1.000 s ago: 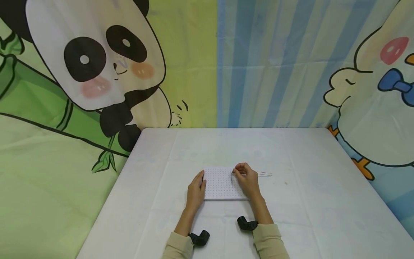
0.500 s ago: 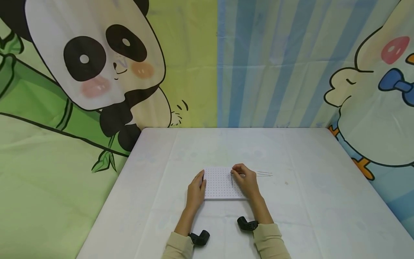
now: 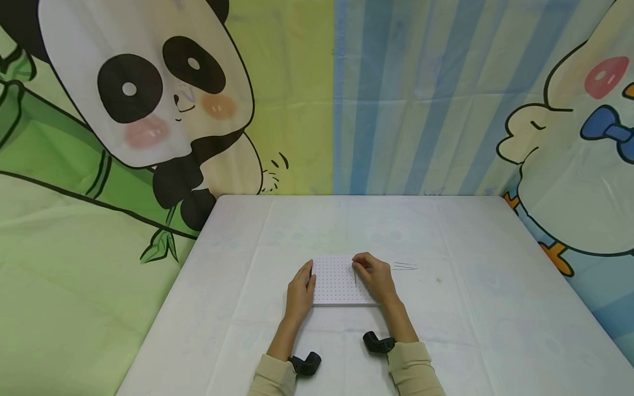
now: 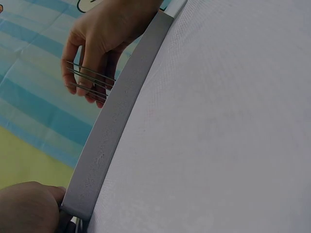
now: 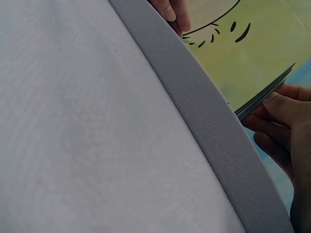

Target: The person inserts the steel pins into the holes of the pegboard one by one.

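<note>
A white perforated board (image 3: 334, 286) lies on the table, with a grid of small holes. My left hand (image 3: 299, 291) grips its left edge, and fingers of that hand show at the top of the right wrist view. Over the right part of the board, my right hand (image 3: 377, 276) pinches a thin metal rod (image 5: 286, 75) between thumb and fingertips. Several thin rods (image 4: 90, 77) stand up from the board close together in a row by those fingers. Which hole the pinched rod is at, I cannot tell.
Several loose thin rods (image 3: 405, 267) lie on the white table (image 3: 446, 231) to the right of the board. Black wrist-camera mounts (image 3: 378, 342) sit at both wrists. A printed curtain (image 3: 277, 82) hangs behind the table's far edge.
My right hand has shifted slightly to the left over the board, still pinching. The left hand and the board have stayed in place.
</note>
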